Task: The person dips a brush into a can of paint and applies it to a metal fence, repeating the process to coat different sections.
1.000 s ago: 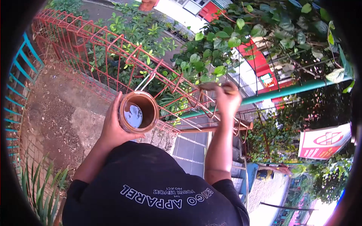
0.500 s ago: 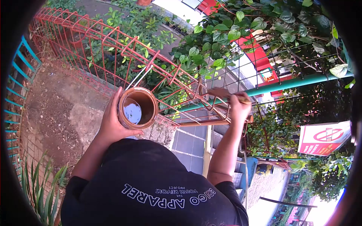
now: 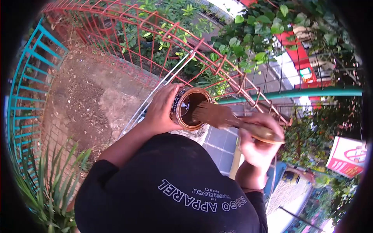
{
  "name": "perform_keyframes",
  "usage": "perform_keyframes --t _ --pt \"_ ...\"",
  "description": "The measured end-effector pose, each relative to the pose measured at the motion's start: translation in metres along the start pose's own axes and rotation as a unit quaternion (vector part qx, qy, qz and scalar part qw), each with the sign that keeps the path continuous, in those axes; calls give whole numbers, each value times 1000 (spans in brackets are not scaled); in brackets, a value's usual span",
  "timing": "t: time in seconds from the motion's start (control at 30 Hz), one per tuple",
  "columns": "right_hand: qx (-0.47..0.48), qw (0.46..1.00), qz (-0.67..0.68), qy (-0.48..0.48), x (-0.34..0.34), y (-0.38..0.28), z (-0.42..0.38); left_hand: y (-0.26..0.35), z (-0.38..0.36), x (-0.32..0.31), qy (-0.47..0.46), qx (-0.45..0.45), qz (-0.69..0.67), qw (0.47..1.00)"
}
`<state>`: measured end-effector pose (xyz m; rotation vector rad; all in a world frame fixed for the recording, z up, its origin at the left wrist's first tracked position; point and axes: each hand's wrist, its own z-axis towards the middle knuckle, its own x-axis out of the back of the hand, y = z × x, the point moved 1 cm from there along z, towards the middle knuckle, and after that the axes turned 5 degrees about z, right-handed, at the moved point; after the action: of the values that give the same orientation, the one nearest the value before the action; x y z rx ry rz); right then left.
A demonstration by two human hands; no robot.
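Left forearm (image 3: pixel 126 145) angles forward and inward, ahead of the torso (image 3: pixel 155 174). Left grip (image 3: pixel 161 110): digits parted in a C, curved around a load from its left side. Right forearm (image 3: pixel 249 176) foreshortened, pointing forward; elbow bent. Right grip (image 3: pixel 258 151): fingers folded inward, clenched firmly on a load. Grips near one another, not touching; left slightly farther forward.

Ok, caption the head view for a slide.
Left hand holds a can; right hand holds a brush at its mouth.
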<state>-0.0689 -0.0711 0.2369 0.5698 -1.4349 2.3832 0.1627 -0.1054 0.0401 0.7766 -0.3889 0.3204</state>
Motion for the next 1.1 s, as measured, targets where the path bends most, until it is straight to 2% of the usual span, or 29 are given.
perform_keyframes --t 0.07,0.2,0.23,0.33,0.37,0.4,0.47,0.5,0.6,0.73,0.87,0.93,1.03,1.1 --pt "-24 992 -121 -40 -25 -10 6 -3 2 -3 15 -29 -10 999" --pt "-61 980 -163 -96 -58 6 13 -3 15 -2 50 -93 11 994" --pt "-41 974 -204 -94 -66 12 12 -3 15 -3 58 -97 25 993" --pt "-81 974 -193 -88 -58 14 10 -3 20 -1 40 -86 22 995" --pt "-64 989 -124 -51 -48 14 10 -8 18 -4 36 -72 41 996" --pt "-128 989 -55 -44 -33 13 9 -10 17 -4 35 -61 46 996" --pt "-139 986 74 49 -8 34 0 -13 14 -5 33 -40 54 997" --pt "-182 969 144 83 4 47 -4 -14 14 -6 36 -33 63 997" --pt "-266 883 341 182 16 88 -27 -10 15 -4 12 -18 91 996" --pt "-346 742 523 238 9 135 -62 -5 13 -9 1 14 102 995" --pt "-420 638 585 273 3 152 -83 1 15 -14 4 10 90 996" --pt "-396 641 619 224 2 154 -91 7 17 -12 2 5 90 996" --pt "-380 624 652 201 0 151 -93 9 17 -12 -4 11 86 996" --pt "-351 624 655 243 6 141 -83 9 16 -10 -6 19 81 997"
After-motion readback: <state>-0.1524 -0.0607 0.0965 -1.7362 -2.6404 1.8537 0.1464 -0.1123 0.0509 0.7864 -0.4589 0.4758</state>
